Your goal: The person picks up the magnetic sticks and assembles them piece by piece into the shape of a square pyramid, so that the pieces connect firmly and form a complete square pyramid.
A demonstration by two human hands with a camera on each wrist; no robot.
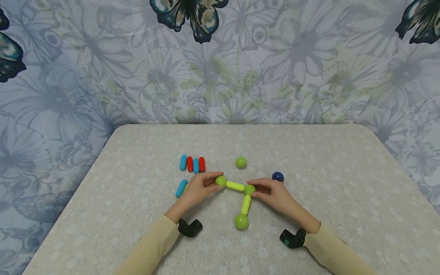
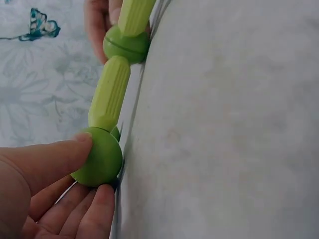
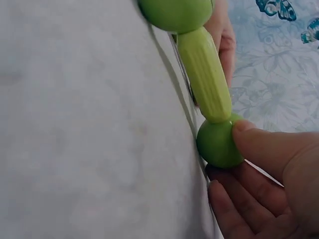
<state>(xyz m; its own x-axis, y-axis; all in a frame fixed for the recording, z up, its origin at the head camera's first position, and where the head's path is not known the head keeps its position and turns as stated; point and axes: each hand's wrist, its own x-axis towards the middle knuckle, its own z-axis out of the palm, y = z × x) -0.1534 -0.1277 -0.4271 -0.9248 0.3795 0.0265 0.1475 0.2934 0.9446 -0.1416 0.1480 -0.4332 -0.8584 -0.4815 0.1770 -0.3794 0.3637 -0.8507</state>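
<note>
Three green balls and two yellow-green ribbed rods form one joined piece in the head view. My left hand (image 1: 197,190) pinches the left end ball (image 1: 221,181) between thumb and fingers. From it a rod (image 1: 235,186) runs to the middle ball (image 1: 249,190), which my right hand (image 1: 275,194) pinches. A second rod (image 1: 245,205) leads from the middle ball toward me and ends in the near ball (image 1: 241,221). In the left wrist view my thumb presses the side of the left end ball (image 2: 102,159); the right wrist view shows my right thumb on the middle ball (image 3: 219,144).
A loose green ball (image 1: 241,162) lies farther back, and a dark blue ball (image 1: 277,176) sits just beyond my right hand. Blue and red rods (image 1: 190,164) stand in a row at the left. Nearer, another blue rod (image 1: 181,188) lies beside a partly hidden yellow-green piece.
</note>
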